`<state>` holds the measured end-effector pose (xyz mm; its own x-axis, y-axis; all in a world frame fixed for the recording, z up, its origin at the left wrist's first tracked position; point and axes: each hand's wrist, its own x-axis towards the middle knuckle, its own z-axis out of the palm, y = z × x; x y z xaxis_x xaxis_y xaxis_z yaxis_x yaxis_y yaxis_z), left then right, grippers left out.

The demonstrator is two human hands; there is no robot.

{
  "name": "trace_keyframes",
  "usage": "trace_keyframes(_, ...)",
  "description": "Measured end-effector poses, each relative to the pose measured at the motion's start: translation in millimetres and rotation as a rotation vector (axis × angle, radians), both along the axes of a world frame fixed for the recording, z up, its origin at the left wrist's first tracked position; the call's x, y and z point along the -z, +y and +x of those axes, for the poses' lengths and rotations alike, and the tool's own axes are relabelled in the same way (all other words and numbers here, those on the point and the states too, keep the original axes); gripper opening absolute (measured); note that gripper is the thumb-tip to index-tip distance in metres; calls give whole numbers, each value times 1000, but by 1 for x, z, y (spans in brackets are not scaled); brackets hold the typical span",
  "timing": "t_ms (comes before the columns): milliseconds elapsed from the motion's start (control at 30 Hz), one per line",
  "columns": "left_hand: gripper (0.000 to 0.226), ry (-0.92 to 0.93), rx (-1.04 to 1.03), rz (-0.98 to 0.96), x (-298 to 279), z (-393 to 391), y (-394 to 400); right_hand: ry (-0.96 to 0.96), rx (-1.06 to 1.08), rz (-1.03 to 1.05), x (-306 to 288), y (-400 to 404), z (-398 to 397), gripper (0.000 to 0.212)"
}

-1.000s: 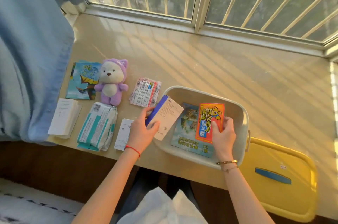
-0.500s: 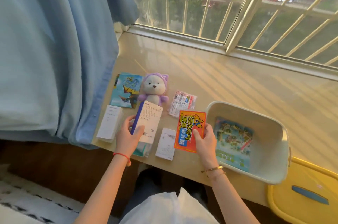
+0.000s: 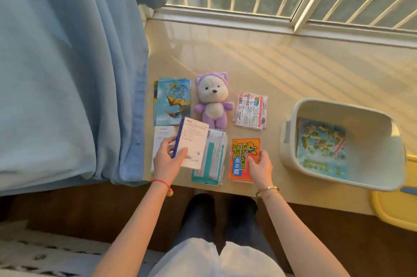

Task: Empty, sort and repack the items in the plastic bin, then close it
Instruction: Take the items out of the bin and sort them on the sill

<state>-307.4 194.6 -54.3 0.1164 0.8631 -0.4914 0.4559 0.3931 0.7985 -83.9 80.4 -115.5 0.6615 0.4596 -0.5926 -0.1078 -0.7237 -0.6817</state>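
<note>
- Your left hand (image 3: 168,159) pinches the white box (image 3: 193,142) at its near corner, thumb on top, above the teal pack (image 3: 211,159); it looks light and stiff, so hold it by the edges.
- Your right hand (image 3: 259,167) pinches the orange packet (image 3: 244,158) on the sill (image 3: 282,69): thin, probably slick; lift it by an edge.
- The plastic bin (image 3: 291,141) stands to the right, one flat booklet (image 3: 321,148) inside.

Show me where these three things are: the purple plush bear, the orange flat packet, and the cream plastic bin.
purple plush bear (image 3: 212,105): head view, on its white belly.
orange flat packet (image 3: 242,154): head view, on its printed front.
cream plastic bin (image 3: 287,148): head view, on its left wall.
</note>
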Motion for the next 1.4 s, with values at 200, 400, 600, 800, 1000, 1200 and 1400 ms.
trace_keyframes(200,44,-16,77,-84,18,21,-10,-55,45,5,5,6,7,13)
trace_keyframes(400,43,-3,127,-164,45,76,-42,-196,37,65,5,27,37,17)
trace_keyframes(600,43,-1,88,-248,76,114,-67,-285,9,125,19,92,86,16)
trace_keyframes(800,43,35,82,-278,95,146,-78,-256,-83,92,56,139,123,25)
trace_keyframes(1000,44,158,159,-202,102,153,-82,-194,-142,-4,85,151,136,33)
trace_keyframes(1200,51,301,315,-74,94,155,-81,-298,-237,-20,79,139,141,42)
trace_keyframes(1400,47,313,435,82,59,140,-64,-619,-413,158,17,88,127,33)
